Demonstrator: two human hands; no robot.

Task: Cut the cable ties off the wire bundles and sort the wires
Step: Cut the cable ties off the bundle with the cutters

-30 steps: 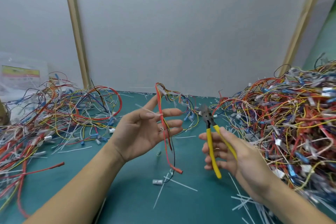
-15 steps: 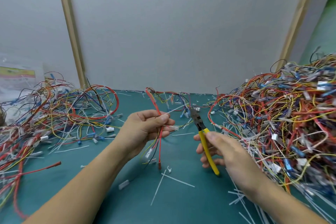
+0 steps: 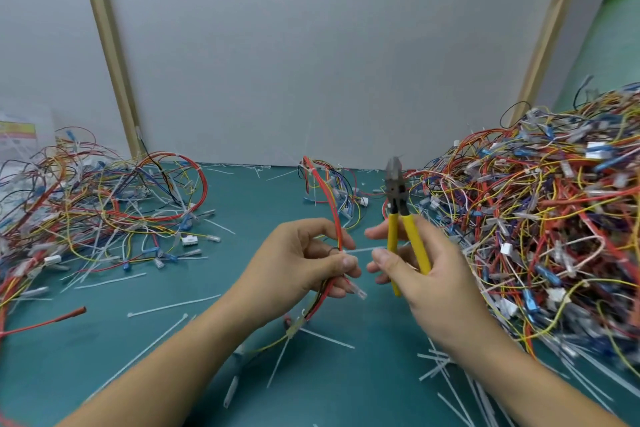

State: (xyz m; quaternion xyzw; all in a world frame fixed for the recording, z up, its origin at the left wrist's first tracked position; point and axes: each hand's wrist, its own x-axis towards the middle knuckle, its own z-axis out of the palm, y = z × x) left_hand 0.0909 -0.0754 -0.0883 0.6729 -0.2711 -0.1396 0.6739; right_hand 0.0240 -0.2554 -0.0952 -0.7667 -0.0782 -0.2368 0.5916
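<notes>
— Between the two hands, what is being worked on?

— A small wire bundle [image 3: 333,215], pinched in the left hand [image 3: 304,262] with fingers closed around it. It arcs up and away from that hand, and its lower end trails down to the worktop [image 3: 207,357] below the wrist. A white cable tie [image 3: 363,250] sticks out sideways from the pinch toward the right hand [image 3: 415,270].

— And the right hand?

— Closed around the yellow handles of the cutters [image 3: 398,211], nose pointing up, while its thumb and forefinger seem to nip the free end of the tie. Whether the blades are parted I cannot tell.

— How will the bundle handle?

— Light and floppy, I judge; the thin red, yellow and black wires bend freely, so it wants holding right at the tie, as now. The tie looks stiffer and slick, best gripped by its tail.

— Its looks?

— A thick red wire leads, thinner coloured ones follow, with small pale connectors at the ends. Far larger tangles lie left [image 3: 97,204] and right [image 3: 540,229] of the hands.
</notes>
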